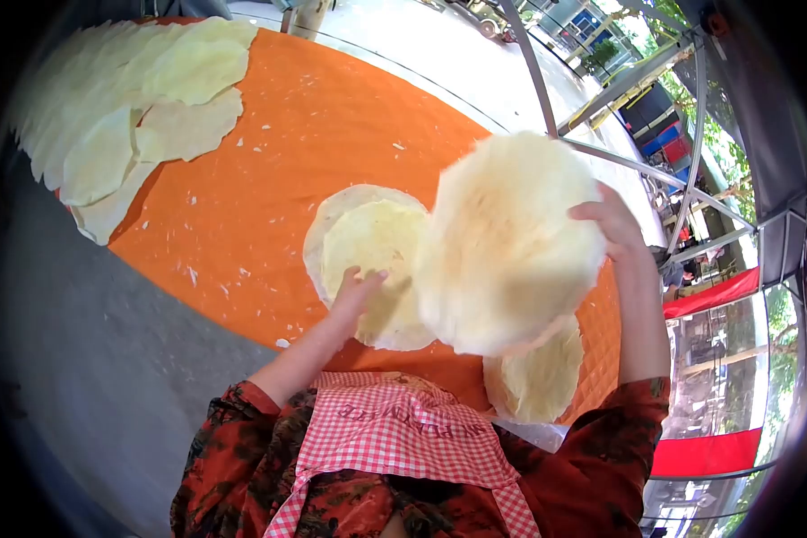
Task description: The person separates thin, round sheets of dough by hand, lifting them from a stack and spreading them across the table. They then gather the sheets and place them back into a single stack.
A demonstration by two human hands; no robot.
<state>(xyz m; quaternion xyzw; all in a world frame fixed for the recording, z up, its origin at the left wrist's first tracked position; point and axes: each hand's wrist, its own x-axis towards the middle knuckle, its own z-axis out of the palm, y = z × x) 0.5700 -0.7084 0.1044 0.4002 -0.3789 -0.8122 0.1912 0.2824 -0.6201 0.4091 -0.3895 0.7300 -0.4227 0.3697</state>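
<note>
A large, thin, pale round sheet (511,242) is lifted up at the right of the orange cloth, slightly blurred. My right hand (608,220) grips its right edge, with the thumb on the near face and the other fingers behind it. My left hand (360,291) is over a flat stack of round sheets (377,233) in the middle, its fingers apart and nothing held in them. Whether its fingertips touch the stack is unclear. The lifted sheet overlaps the stack's right side. Below it lies another round pile (542,372), partly hidden by the sheet.
Many overlapping pale sheets (188,67) cover the far left end of the orange cloth (278,179). Small white crumbs are scattered on the cloth. Metal frame bars (619,161) and a red-edged clear screen (708,457) stand at the right. Grey floor (134,323) shows at the left.
</note>
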